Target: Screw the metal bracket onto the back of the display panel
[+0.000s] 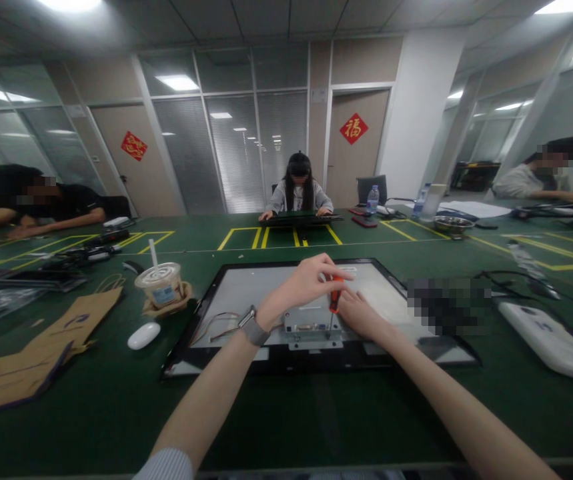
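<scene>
My left hand (pixel 312 279), with a grey watch on its wrist, is closed by the fingertips on the top of a screwdriver (pixel 335 298) with an orange and black handle. The screwdriver stands nearly upright, its thin shaft reaching down to the right part of a metal bracket (pixel 311 328). This bracket sits near the front edge of a flat display panel (pixel 236 287) with a black frame and pale back. Just right of the screwdriver, my right hand (pixel 360 312) lies low over the panel, fingers stretched forward; its fingertips are partly hidden. Thin wires (pixel 223 325) lie left of the bracket.
A drink cup with a straw (pixel 161 283), a white mouse (pixel 144 335) and a brown paper bag (pixel 61 340) are at left. A white device (pixel 549 337) and cables (pixel 511 277) are at right. Across the green table (pixel 286 427) sits another person (pixel 299 190).
</scene>
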{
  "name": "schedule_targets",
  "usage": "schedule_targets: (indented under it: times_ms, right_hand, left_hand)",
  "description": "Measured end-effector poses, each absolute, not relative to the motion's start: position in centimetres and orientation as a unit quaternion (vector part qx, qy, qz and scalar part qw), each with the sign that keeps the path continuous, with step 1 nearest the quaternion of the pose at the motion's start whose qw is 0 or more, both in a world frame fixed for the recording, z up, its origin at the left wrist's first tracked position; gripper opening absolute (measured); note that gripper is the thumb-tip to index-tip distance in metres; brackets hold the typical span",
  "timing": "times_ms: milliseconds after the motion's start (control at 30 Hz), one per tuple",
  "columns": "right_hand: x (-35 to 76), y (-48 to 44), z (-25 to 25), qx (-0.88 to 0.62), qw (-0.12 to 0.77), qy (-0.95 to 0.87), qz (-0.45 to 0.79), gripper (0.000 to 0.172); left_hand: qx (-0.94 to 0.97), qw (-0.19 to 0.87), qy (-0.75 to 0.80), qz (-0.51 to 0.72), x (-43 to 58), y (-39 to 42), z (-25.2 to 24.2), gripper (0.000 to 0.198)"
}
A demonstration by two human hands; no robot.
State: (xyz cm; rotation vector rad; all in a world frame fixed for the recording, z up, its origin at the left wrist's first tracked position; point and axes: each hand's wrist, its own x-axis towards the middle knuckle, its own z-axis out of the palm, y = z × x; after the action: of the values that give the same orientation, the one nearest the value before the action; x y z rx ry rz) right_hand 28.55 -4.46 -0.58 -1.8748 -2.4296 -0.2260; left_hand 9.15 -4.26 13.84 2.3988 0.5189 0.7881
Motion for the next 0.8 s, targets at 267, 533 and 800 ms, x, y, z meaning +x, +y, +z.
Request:
schedule_targets:
  times_ms: [267, 533, 800]
  right_hand:
    - [28.60, -4.20, -0.37, -0.605, 0.013, -0.794, -0.058, 0.050]
    - [28.61, -4.28, -0.51, -0.609, 0.027, -0.791, -0.055, 0.049]
    - [28.37, -4.39, -0.20, -0.617, 0.021, -0.785, -0.049, 0.048]
  left_hand:
    - [0.879, 0.343, 0.155, 0.291, 9.37, -4.53, 13.65, 0.031]
    - [0.875, 0.313, 0.177, 0.325, 9.19, -3.95, 13.64, 0.017]
    - [0.880, 0.316, 0.160, 0.316, 9.43, -4.29, 13.55, 0.021]
